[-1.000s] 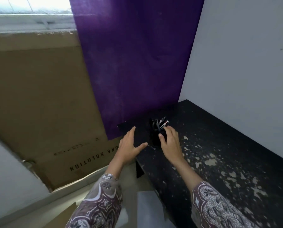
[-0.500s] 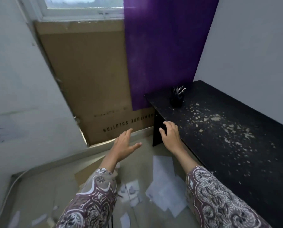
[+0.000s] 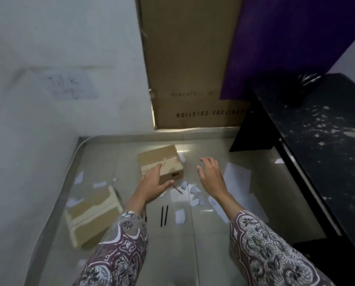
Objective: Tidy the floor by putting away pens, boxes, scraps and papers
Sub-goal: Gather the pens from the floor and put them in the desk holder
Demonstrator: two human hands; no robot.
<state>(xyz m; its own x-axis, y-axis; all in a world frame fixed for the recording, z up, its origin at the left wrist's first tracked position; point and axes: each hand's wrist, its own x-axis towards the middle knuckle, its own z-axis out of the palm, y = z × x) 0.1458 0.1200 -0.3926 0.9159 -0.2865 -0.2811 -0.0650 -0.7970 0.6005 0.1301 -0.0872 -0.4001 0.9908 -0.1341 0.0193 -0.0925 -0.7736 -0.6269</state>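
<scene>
Tiled floor, left hand and right hand spread (both empty); two boxes, two pens

- I see a closed tan box with a front clasp, lying flat on the floor.
- Second tan box, lower left, lies tilted.
- Two black pens, parallel.
- White scraps and papers lie scattered around them.
</scene>
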